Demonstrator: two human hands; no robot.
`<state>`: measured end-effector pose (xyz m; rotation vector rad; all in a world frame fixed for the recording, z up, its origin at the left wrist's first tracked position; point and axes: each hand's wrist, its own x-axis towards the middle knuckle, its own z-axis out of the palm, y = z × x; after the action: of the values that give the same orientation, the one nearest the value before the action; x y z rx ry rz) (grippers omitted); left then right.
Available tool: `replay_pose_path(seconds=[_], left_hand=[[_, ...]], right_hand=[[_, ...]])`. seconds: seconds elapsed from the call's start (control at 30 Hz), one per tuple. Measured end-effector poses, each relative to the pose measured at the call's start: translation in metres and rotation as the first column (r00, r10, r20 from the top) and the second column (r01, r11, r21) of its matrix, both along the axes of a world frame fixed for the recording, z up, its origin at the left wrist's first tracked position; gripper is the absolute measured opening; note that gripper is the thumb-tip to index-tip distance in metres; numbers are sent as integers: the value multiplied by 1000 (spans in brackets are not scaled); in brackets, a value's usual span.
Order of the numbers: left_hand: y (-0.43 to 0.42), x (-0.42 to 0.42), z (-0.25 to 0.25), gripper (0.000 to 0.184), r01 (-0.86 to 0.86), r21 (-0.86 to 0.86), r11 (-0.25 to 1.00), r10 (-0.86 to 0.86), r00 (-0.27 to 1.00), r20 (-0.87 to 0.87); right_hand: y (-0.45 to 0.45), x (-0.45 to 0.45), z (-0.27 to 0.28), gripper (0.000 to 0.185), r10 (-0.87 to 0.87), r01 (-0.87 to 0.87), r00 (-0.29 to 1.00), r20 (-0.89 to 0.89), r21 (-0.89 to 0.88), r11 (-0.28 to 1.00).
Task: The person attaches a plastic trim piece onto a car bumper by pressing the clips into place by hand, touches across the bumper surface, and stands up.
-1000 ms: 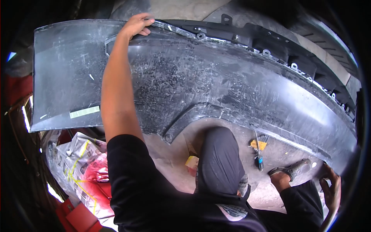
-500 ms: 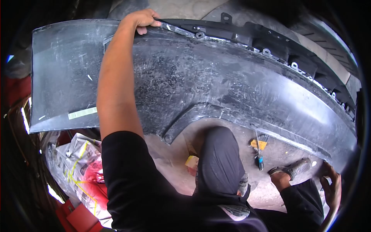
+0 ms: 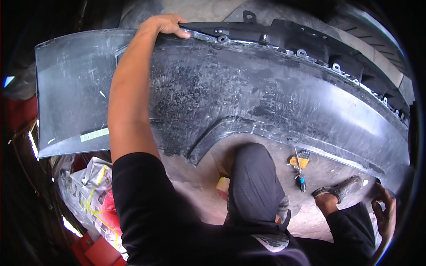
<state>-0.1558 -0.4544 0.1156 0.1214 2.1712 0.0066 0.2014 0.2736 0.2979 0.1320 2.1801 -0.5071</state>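
A large dark grey car bumper [image 3: 262, 93], scuffed and streaked with whitish marks, spans the view. My left hand [image 3: 165, 25] grips its upper edge left of centre, the thumb on the scuffed face and the other fingers partly hidden behind the edge. At the far right, my right hand [image 3: 386, 210] has its fingers bent up against the bumper's lower right end; the fingertips are dim there. Mounting tabs [image 3: 301, 53] line the upper edge. A pale green tape strip [image 3: 94, 134] sticks near the lower left edge.
On the floor below lie a blue-handled screwdriver [image 3: 301, 177] and a yellow-orange brush-like piece [image 3: 299, 162]. A small yellow and red block [image 3: 222, 186] is beside my knee [image 3: 253, 181]. Plastic-wrapped printed sheets [image 3: 95, 190] with yellow tape sit at lower left, near red panels [image 3: 100, 252].
The bumper's left end appears lower in view, and its upper tabs have shifted slightly left. My left thumb is stretched further along the edge. Both hands stay at the bumper.
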Motion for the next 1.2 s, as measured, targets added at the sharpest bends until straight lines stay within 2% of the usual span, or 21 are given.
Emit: replay_pose_path(seconds=[0.07,0.17,0.3,0.37,0.47,0.57,0.67,0.77,0.87,0.93,1.03,1.1,1.2], left_hand=[[14,4,3,42,-44,-70,997,39,997,-69],[-7,10,-9,44,-33,122,992,45,994,-96],[-21,15,-21,47,-16,136,991,45,975,-217],[-24,17,-26,49,-55,159,986,91,970,-224],[-13,19,-16,53,-21,103,994,41,978,-204],[-25,23,-35,54,-35,73,997,58,936,-346],[-13,16,-20,55,-52,98,994,69,982,-176],[-21,17,-33,54,-47,67,997,64,959,-276],[-1,29,-5,54,-84,145,986,111,976,-189],[-10,24,-14,58,-70,125,990,95,973,-211],[-4,35,-7,66,-24,81,996,46,957,-286],[-3,40,-5,75,40,42,998,-24,943,-333],[-9,46,-16,78,127,21,992,-102,879,-467]], right_hand=[[12,3,-3,57,6,-6,1000,-7,-13,1000],[13,-1,-3,57,-2,2,1000,10,-18,1000],[24,12,-9,58,88,-80,989,-122,68,994],[23,5,-7,59,48,-43,996,-75,70,997],[-4,-18,2,59,-76,76,995,69,10,997],[2,-9,1,60,3,-1,1000,-27,67,998],[10,-1,-1,61,53,-45,995,-85,99,994],[9,-1,-2,61,21,-18,998,-60,54,998],[-2,-11,0,60,-26,25,1000,13,26,999],[-11,-16,4,60,-42,41,999,31,34,999],[4,-9,-5,57,57,-57,995,-88,-4,998],[-4,-12,-4,58,2,-3,997,-79,-12,1000],[-16,-18,-1,59,-25,25,999,-46,-5,1000]])
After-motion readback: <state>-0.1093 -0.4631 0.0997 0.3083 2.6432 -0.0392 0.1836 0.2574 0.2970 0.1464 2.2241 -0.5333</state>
